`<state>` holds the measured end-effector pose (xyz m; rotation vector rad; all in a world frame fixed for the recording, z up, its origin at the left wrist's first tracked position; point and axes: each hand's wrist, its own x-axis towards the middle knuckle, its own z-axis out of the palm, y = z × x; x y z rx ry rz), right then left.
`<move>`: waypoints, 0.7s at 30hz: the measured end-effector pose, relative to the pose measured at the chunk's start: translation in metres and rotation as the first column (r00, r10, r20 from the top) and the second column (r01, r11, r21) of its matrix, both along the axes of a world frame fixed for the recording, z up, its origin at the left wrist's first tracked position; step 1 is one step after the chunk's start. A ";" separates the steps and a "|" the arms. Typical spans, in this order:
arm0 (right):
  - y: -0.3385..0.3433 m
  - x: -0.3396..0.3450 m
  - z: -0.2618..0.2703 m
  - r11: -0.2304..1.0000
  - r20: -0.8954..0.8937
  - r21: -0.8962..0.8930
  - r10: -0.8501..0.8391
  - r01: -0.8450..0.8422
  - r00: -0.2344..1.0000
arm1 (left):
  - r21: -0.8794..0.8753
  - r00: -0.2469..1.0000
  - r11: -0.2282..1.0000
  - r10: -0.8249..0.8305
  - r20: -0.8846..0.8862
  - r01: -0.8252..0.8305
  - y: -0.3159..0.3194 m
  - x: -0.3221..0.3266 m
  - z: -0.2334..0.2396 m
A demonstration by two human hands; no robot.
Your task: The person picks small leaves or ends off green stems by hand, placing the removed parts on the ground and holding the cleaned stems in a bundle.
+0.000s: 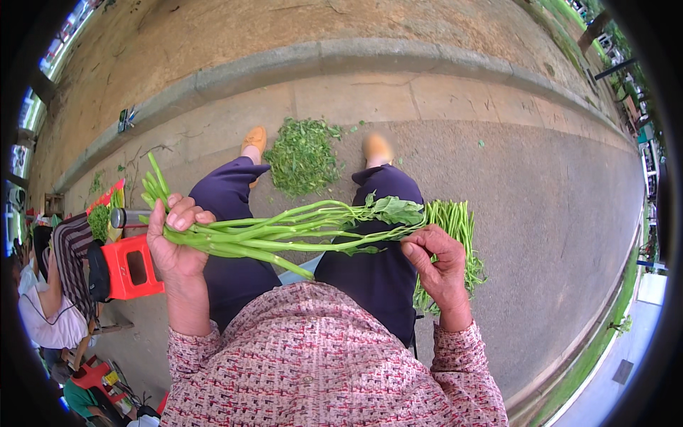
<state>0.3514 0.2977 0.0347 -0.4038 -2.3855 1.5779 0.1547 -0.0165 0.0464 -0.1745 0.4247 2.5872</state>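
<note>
A bunch of long green leafy-vegetable stems point(272, 229) lies across above my lap, with a few leaves at its right end. My left hand point(181, 229) is closed around the thick ends at the left. At the leafy tips, my right hand point(435, 256) has thumb and forefinger pinched together on a thin tip. A pile of plucked green leaves point(304, 157) rests on the ground between my shoes. Bundled bare green stems point(453, 224) lie beyond my right hand, beside my right leg, partly hidden by that hand and forearm.
At left stand a red plastic stool point(133, 267) and a metal-capped cylinder point(121, 218), near a seated person in striped trousers point(72, 245). More people and another red stool point(93, 376) are at lower left. A concrete curb point(320, 56) curves across the ground ahead.
</note>
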 end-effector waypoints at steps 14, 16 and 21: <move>-0.083 -0.012 -0.010 0.892 0.066 0.418 0.157 -0.170 0.985 | -0.010 0.990 0.999 0.047 0.135 -0.046 -0.001 0.000 0.000; -0.087 -0.018 -0.017 0.877 0.067 0.460 0.120 -0.137 0.991 | -0.018 0.976 0.997 0.076 0.205 -0.073 0.000 0.001 0.003; -0.090 -0.027 -0.027 0.959 0.068 0.208 0.183 -0.193 0.981 | -0.153 0.928 0.959 0.272 0.253 -0.240 -0.009 -0.002 0.006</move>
